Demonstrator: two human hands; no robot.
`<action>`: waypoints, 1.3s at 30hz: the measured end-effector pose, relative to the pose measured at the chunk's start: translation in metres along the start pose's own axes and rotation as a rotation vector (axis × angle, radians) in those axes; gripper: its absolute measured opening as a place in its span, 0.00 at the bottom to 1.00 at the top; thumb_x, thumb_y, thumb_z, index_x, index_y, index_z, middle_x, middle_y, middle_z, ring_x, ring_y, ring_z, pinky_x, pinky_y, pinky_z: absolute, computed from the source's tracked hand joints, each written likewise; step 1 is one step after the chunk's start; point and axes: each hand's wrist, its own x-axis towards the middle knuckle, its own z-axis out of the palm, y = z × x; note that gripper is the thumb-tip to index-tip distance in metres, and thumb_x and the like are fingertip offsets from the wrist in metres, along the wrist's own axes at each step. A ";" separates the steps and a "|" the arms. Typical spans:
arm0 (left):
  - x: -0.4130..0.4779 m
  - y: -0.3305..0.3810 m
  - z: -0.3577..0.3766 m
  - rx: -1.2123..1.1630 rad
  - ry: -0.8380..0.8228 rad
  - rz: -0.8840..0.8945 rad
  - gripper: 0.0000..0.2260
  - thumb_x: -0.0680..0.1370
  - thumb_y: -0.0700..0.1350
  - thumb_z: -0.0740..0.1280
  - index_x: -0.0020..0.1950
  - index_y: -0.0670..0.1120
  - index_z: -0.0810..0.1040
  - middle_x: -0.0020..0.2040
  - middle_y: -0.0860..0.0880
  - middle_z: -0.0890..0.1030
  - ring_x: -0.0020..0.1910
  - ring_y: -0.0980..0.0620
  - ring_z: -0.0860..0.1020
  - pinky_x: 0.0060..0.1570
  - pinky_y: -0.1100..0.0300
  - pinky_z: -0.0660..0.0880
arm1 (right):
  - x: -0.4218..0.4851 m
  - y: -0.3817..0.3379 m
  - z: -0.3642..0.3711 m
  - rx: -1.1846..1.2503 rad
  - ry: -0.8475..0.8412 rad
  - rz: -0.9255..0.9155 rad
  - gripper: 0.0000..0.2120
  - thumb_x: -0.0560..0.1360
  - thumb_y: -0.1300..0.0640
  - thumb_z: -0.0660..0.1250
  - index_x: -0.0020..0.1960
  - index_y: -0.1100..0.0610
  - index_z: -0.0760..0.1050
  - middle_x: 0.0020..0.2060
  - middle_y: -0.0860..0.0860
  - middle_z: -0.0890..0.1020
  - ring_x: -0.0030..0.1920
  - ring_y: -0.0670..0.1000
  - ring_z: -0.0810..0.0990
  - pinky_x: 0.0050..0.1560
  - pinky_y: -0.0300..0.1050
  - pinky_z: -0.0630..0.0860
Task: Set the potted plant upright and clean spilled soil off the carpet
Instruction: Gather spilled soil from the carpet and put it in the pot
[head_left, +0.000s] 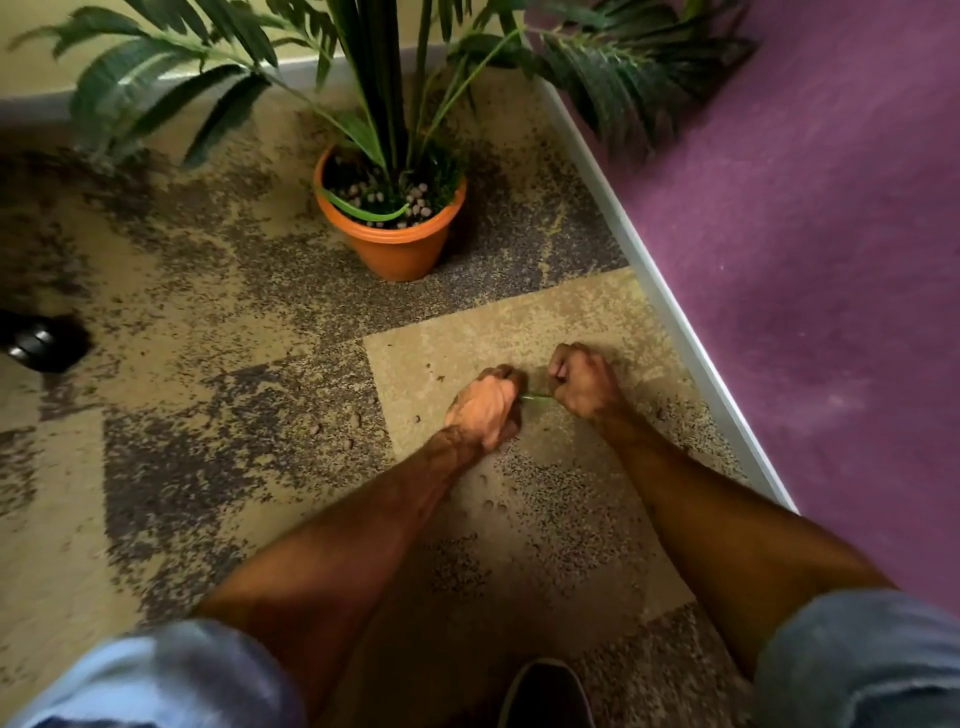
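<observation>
The orange pot (400, 249) stands upright on the carpet (171, 338), in the corner near the white skirting (670, 306) and the purple wall (805, 234). The plant (389, 78) rises straight out of it, its long fronds spreading left and right above. Inside the rim lie dark soil and a scatter of pale pebbles (418, 200), with one bent green leaf (363, 212) curving across the near side of the fill.

Both hands are down at the carpet, nearer the person than the pot and well apart from it. The left hand (485, 405) is a closed fist, knuckles up. The right hand (584, 382) is just beside it, also curled tight. A thin green strip (535, 396) runs between the two fists, each end disappearing into the curled fingers, so each hand seems to grip one end of it.

A few brown crumbs (355, 419) lie on the carpet just left of the left hand, between the hands and the dark mottled patches. A smaller speck or two sits near the hands on the tan square. The carpet's own speckled pattern makes finer soil hard to tell apart.

A dark shoe (545, 691) shows at the bottom edge.
</observation>
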 end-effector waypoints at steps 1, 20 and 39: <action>-0.003 -0.003 -0.005 -0.071 0.019 -0.058 0.12 0.76 0.41 0.70 0.58 0.43 0.80 0.56 0.44 0.82 0.55 0.41 0.82 0.51 0.54 0.79 | -0.001 -0.003 0.002 0.047 -0.019 0.018 0.08 0.72 0.71 0.71 0.48 0.60 0.82 0.46 0.58 0.85 0.51 0.61 0.85 0.53 0.51 0.83; -0.004 -0.049 -0.174 -0.695 1.030 -0.592 0.07 0.76 0.47 0.74 0.52 0.47 0.87 0.45 0.49 0.89 0.46 0.50 0.86 0.53 0.54 0.83 | 0.059 -0.209 -0.040 0.872 0.183 -0.012 0.06 0.74 0.69 0.75 0.44 0.59 0.82 0.34 0.52 0.81 0.34 0.44 0.81 0.33 0.35 0.82; 0.065 -0.126 -0.237 -0.543 0.697 -0.748 0.26 0.76 0.63 0.70 0.66 0.46 0.84 0.62 0.43 0.86 0.65 0.43 0.83 0.67 0.46 0.79 | 0.133 -0.246 -0.047 0.981 0.279 0.202 0.16 0.76 0.67 0.70 0.31 0.55 0.80 0.27 0.51 0.84 0.27 0.47 0.87 0.35 0.47 0.87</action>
